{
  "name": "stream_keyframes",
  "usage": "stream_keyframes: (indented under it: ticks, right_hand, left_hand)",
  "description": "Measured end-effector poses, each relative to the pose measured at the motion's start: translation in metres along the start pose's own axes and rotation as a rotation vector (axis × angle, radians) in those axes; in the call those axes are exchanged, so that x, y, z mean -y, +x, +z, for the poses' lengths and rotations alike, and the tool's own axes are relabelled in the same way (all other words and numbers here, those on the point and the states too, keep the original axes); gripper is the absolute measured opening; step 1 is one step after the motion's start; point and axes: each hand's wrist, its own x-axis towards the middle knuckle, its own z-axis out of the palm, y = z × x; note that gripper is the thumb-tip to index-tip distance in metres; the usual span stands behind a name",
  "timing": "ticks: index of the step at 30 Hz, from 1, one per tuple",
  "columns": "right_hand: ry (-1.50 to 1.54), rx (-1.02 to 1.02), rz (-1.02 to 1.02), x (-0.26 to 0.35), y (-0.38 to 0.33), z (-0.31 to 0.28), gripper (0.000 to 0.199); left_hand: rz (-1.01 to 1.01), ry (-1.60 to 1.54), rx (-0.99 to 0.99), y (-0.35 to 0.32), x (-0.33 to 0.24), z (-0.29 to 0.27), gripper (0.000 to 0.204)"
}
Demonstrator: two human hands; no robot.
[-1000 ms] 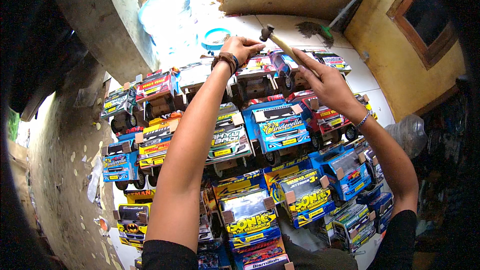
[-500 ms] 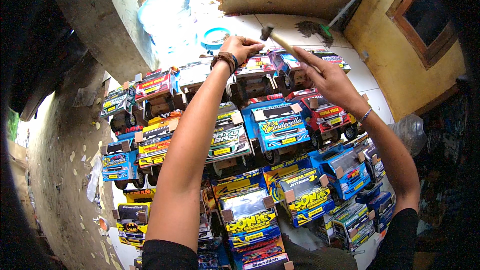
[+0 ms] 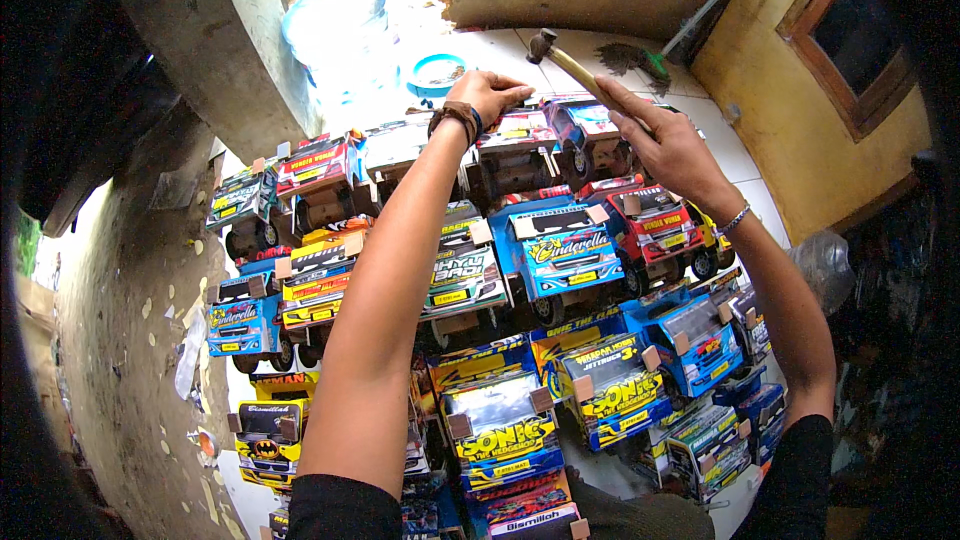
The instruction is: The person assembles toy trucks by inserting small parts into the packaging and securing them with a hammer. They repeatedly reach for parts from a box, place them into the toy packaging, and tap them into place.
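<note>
My right hand (image 3: pixel 665 140) grips the wooden handle of a hammer (image 3: pixel 575 70), its dark metal head raised beyond the far row of toy trucks. Just left of it, my left hand (image 3: pixel 485 98) reaches over the back of a white and red toy truck (image 3: pixel 518 130), thumb and fingertips pinched together. Whatever lies between those fingers is too small to make out. Beside that truck stands a blue and pink toy truck (image 3: pixel 585 125), partly below the hammer. A white toy truck (image 3: pixel 403 150) sits left of my left wrist.
Several rows of printed toy trucks fill the space before me, including a light blue one (image 3: pixel 568 255) and a red one (image 3: pixel 655 225). Behind them are a blue-rimmed bowl (image 3: pixel 412 76) of small bits, a large water bottle (image 3: pixel 335 25) and a green broom (image 3: pixel 655 65).
The hammer head has risen a little, away from the far trucks. My left hand keeps its pinch at the same truck.
</note>
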Motion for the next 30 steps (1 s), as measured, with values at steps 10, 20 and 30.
stream_keyframes:
  ticks: [10, 20, 30]
  right_hand:
    - [-0.112, 0.236, 0.049, -0.014, 0.003, 0.003, 0.044]
    - [-0.022, 0.138, -0.047, -0.011, 0.003, -0.001, 0.042]
    - [-0.179, 0.214, -0.058, -0.015, 0.000, 0.000, 0.040]
  left_hand:
    - [-0.045, -0.131, 0.052, 0.006, 0.006, 0.000, 0.026]
    - [-0.068, -0.136, 0.051, 0.014, 0.014, 0.000, 0.026]
    - [-0.149, -0.093, 0.015, 0.010, 0.007, -0.001, 0.036]
